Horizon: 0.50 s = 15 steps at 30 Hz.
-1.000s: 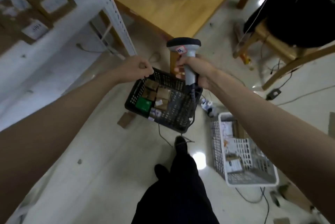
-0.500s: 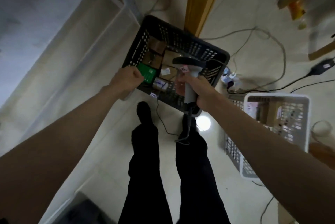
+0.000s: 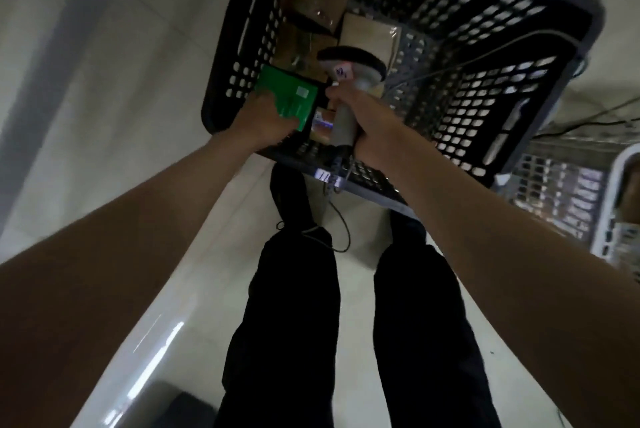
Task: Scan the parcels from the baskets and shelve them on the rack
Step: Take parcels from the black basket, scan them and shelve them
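Left hand (image 3: 265, 121) reaches into the black basket (image 3: 571, 36) and grasps the green parcel (image 3: 289, 96) at the basket's near-left corner. Right hand (image 3: 369, 119) grips the scanner (image 3: 349, 81) just beside it, scan head pointing into the basket, brown parcels (image 3: 369, 34) beyond.

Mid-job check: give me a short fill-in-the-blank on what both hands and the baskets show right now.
1. The left hand is on the ____ parcel in the black basket.
2. The right hand grips the handle of a grey ____.
3. The basket at the right edge of the view is ____ in colour.
4. The brown parcels lie in the ____ basket.

Missing words: green; scanner; white; black
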Motion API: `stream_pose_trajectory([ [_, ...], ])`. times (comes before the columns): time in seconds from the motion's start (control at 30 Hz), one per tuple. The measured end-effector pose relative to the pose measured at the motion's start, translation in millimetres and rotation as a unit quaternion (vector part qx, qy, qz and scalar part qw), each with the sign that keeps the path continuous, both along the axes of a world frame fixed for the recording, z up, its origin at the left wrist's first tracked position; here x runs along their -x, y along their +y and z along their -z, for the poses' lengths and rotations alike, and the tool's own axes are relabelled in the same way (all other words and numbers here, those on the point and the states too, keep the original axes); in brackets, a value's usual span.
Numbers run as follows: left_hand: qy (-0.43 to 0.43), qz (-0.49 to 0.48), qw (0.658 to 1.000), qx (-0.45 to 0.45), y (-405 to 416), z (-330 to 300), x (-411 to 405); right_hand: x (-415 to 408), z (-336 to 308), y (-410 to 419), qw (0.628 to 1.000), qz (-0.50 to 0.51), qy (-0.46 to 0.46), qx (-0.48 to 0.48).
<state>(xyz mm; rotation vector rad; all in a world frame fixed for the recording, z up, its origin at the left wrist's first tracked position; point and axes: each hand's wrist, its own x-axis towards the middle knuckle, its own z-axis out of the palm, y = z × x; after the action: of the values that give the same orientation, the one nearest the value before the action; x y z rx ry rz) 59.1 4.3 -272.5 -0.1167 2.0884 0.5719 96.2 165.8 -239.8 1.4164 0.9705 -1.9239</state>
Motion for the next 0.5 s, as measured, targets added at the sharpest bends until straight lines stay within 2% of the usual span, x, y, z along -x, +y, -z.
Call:
stream_pose_trajectory([
  [0.27, -0.036, -0.085, 0.996, -0.005, -9, 83, 34, 8, 81, -35, 0.997, 0.052, 0.007, 0.060],
  [0.5, -0.077, -0.190, 0.979, 0.017, -9, 97, 37, 19, 96, -46, 0.993, 0.082, 0.032, 0.077],
])
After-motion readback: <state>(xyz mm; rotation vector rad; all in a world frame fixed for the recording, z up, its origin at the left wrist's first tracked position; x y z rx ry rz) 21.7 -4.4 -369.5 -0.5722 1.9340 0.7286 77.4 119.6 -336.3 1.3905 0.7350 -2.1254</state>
